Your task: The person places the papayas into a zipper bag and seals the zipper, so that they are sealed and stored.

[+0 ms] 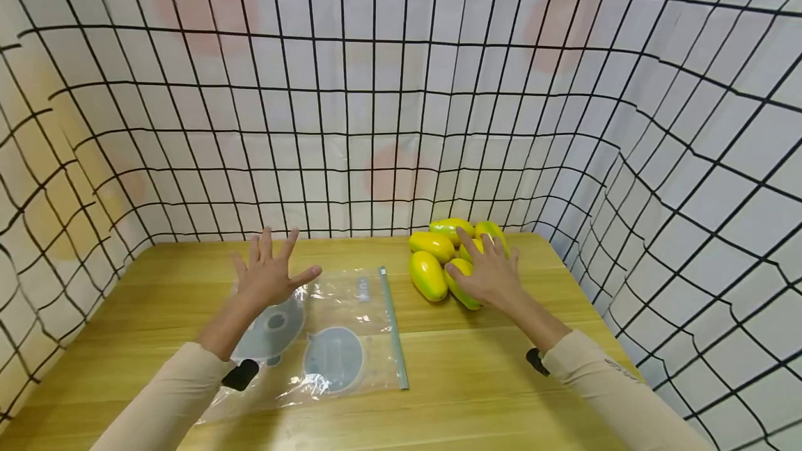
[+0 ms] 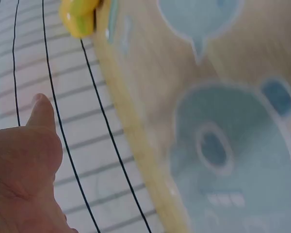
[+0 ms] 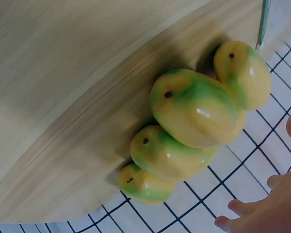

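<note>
My left hand (image 1: 268, 278) is held over a clear plastic zip bag (image 1: 335, 360), its fingers spread and nothing in them. The bag lies flat, printed with blue-grey cartoon shapes, and a grey-green slider strip (image 1: 393, 329) runs down its right edge. Fingers spread as well, my right hand (image 1: 493, 275) hovers over a cluster of yellow-green mangoes (image 1: 428, 275) and hides part of them. In the right wrist view the glossy mangoes (image 3: 194, 109) sit close together, apart from the hand (image 3: 276, 204). The left wrist view shows the thumb (image 2: 42, 114) stretched out beside the bag's printed figure (image 2: 233, 160).
A wooden table (image 1: 489, 395) carries the bag on the left and the mangoes at the back right. Black wire grid (image 1: 376, 92) with pale cloth behind it rises along the back and both sides. Each wrist wears a small black device (image 1: 241, 374).
</note>
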The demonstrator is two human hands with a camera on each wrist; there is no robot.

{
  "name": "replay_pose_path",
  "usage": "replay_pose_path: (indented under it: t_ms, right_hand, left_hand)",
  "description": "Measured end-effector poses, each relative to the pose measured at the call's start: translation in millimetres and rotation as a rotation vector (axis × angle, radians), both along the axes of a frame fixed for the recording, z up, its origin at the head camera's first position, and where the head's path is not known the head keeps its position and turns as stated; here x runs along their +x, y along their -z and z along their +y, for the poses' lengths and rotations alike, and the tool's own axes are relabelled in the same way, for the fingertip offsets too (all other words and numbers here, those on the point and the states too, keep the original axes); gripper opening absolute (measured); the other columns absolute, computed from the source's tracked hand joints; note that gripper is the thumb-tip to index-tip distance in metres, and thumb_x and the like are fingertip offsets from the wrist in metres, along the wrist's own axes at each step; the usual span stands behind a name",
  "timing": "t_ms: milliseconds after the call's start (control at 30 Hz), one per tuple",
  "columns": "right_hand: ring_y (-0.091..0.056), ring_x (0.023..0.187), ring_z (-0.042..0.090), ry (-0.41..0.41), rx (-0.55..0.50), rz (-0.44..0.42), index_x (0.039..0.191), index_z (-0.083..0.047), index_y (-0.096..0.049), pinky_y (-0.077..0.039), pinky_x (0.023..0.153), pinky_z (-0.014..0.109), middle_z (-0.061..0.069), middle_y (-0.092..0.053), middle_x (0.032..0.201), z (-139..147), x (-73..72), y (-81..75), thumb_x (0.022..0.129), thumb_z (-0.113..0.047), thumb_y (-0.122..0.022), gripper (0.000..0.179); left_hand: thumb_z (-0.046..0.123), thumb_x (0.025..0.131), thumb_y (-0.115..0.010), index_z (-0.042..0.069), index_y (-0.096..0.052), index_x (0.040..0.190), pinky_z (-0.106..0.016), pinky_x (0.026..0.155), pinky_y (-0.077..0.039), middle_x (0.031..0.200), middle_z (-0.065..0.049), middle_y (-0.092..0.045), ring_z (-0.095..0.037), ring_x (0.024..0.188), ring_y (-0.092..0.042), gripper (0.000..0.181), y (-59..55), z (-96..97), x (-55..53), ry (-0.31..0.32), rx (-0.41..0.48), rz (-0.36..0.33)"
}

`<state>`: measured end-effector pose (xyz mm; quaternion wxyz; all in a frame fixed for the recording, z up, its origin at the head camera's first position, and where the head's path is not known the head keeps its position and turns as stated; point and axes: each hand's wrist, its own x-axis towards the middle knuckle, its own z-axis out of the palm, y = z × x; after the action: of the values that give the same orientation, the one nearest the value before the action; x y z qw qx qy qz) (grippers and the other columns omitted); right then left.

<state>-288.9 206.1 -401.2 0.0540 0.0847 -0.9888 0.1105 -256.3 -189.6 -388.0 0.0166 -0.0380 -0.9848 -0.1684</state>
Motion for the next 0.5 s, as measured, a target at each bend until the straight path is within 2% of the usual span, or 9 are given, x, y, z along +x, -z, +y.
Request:
replay_pose_path:
  t_ms: [267,367,500]
  right_hand:
    - [-0.015,0.151,0.054,-0.012,-0.038,-0.016,0.163,-0.029,-0.021,-0.004,0.115,0.081,0.028,-0.022,0.164,-15.0,-2.1,3.9,0.098,-0.058,-0.049,0.077]
    - [-0.016,0.151,0.053,-0.022,-0.058,-0.026,0.162,-0.028,-0.022,-0.003,0.115,0.08,0.027,-0.022,0.164,-21.5,-3.5,6.3,0.097,-0.057,-0.051,0.077]
    - [-0.023,0.149,0.05,-0.034,-0.072,-0.016,0.162,-0.029,-0.022,-0.009,0.115,0.08,0.026,-0.028,0.162,-28.0,-3.7,7.9,0.097,-0.057,-0.054,0.078]
  left_hand:
    - [0.059,0.095,-0.06,0.017,-0.017,0.164,-0.081,0.114,0.005,0.166,-0.032,0.004,-0.055,0.152,0.005,0.091,16.1,45.6,-2.6,0.077,0.047,0.014]
    - [0.059,0.095,-0.061,0.018,-0.021,0.163,-0.08,0.116,0.002,0.166,-0.031,0.001,-0.054,0.152,0.001,0.09,22.0,60.7,-0.7,0.1,0.047,0.012]
    - [0.058,0.093,-0.064,0.018,-0.026,0.162,-0.08,0.116,-0.004,0.166,-0.031,-0.005,-0.055,0.152,-0.007,0.089,30.9,80.7,2.9,0.139,0.069,0.021]
